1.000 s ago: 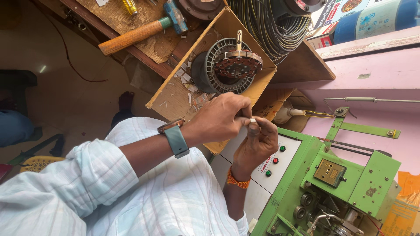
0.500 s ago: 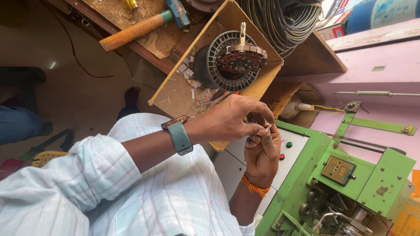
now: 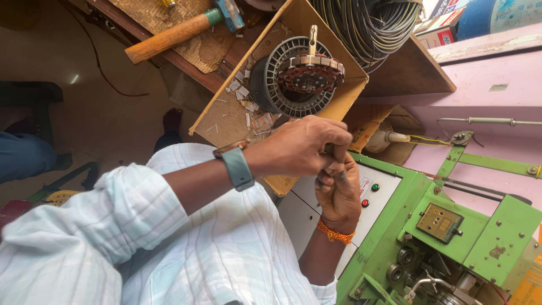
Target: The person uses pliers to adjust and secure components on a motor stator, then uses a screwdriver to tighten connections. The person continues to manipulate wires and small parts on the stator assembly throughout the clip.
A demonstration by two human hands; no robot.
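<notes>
A: Looking down, which hand is uppermost?

B: The left hand (image 3: pixel 307 148), wearing a grey-strapped watch (image 3: pixel 236 166), lies over the right hand (image 3: pixel 339 189). Both are closed together above the edge of the green machine (image 3: pixel 451 248), just in front of its white control panel (image 3: pixel 330 197).

A: What do they grip?

B: Hard to make out. The fingers of both hands are curled shut around something small, but it is almost wholly hidden between them; it may be a thin wire or a small part. Only a sliver shows at the left fingertips (image 3: pixel 333 148).

A: Location of the motor part?

B: The stator (image 3: pixel 296 76), a ribbed grey housing with copper windings, sits in the open wooden box (image 3: pixel 226 113) just beyond the hands, not touched by either. Paper scraps lie on the box floor beside it.

A: Anything cut off?

B: The hammer (image 3: pixel 180 31) on the bench loses its head at the top edge. The cable coil (image 3: pixel 370 25) is likewise cropped. The machine runs out of frame at right and bottom.
</notes>
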